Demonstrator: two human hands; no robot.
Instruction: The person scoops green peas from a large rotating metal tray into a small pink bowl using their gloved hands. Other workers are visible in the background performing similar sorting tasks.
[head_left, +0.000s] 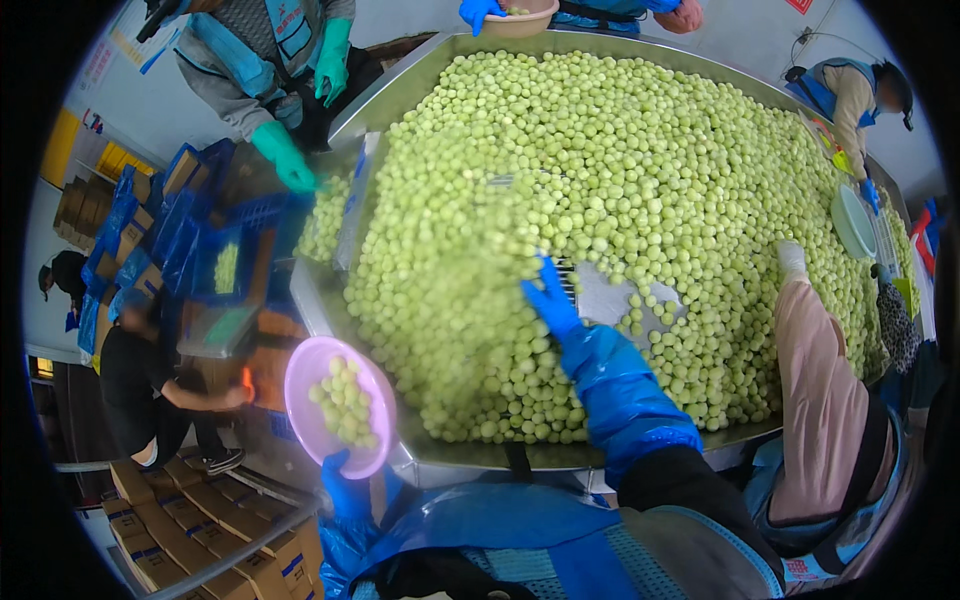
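Note:
My left hand, in a blue glove, grips the rim of a pink plastic bowl. Inside that bowl lie several round, pale green fruits. A large heap of the same fruit fills the metal sorting table before me. My right hand, also gloved in blue, reaches onto the heap with its fingers apart and nothing seen in its grasp. Beside its fingers a slotted grate and a patch of bare metal show through. Part of the heap left of this hand is blurred.
Across the table's left corner, a co-worker's green-gloved hand is near a side chute of fruit. At right, another person's white-gloved hand touches the heap near a pale green basin. Cardboard boxes stand behind a metal rail at lower left.

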